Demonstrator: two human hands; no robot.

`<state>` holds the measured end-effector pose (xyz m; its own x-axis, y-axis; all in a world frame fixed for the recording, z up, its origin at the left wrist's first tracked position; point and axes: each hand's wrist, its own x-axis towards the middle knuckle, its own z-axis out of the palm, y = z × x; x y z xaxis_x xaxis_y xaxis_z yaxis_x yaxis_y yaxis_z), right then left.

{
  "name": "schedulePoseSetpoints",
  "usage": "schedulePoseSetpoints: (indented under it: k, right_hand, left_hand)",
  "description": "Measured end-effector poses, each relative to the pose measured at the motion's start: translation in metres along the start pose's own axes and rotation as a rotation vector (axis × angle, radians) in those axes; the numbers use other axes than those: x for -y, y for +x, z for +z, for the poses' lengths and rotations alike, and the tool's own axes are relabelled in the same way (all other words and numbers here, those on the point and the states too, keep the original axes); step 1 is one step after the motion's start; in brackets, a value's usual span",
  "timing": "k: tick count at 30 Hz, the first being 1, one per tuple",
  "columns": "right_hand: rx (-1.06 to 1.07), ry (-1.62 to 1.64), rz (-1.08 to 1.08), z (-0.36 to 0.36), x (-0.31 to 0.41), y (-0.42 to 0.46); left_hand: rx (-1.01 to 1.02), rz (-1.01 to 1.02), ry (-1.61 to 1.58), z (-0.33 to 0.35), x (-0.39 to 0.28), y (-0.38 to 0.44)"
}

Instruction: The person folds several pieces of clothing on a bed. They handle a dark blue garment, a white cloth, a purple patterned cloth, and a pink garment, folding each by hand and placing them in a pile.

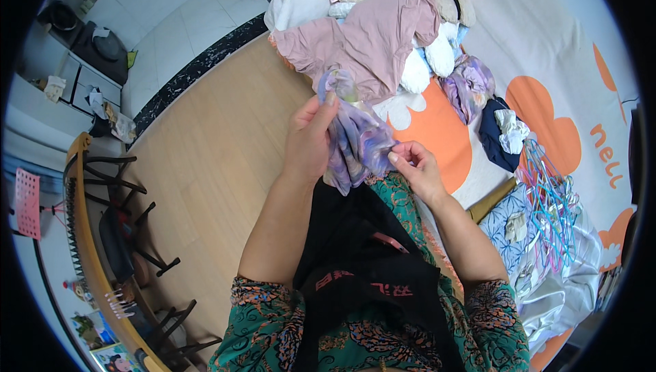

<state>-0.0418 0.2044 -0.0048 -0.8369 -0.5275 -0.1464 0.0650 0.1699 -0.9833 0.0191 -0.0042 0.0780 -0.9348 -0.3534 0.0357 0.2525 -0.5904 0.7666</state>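
Note:
Between my two hands hangs a purple tie-dye cloth garment [353, 138], bunched in folds above my lap. My left hand [310, 138] pinches its upper edge between thumb and fingers. Lower down, my right hand [417, 167] grips the right-hand edge with its fingertips. Just beyond the garment a dusty pink short-sleeved top [369, 38] lies spread over plush things. To the right rests a second purple tie-dye garment [467, 85], crumpled. Beside it are a folded navy cloth [497, 138] and a small white crumpled cloth [511, 130].
A tangle of coloured hangers [551, 208] lies over blue patterned and silvery fabric [564, 290] at the right. An orange-and-white floral cover [543, 120] spreads beneath. Wood flooring [210, 141] stretches left towards folding chairs [115, 238] and a wooden-edged piece of furniture [92, 254].

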Motion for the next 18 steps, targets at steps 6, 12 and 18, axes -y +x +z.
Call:
schedulePoseSetpoints:
  k: [6, 12, 18]
  right_hand:
    - [-0.109, -0.058, -0.38, 0.028, 0.046, 0.013]
    - [0.03, -0.097, -0.408, 0.028, 0.047, 0.024]
    - [0.076, 0.029, -0.34, 0.042, 0.062, 0.02]
  left_hand:
    - [0.046, -0.051, 0.066, -0.006, -0.006, -0.005]
    - [0.077, -0.051, 0.085, -0.007, -0.002, -0.007]
    - [0.149, -0.057, 0.002, -0.016, 0.01, -0.005]
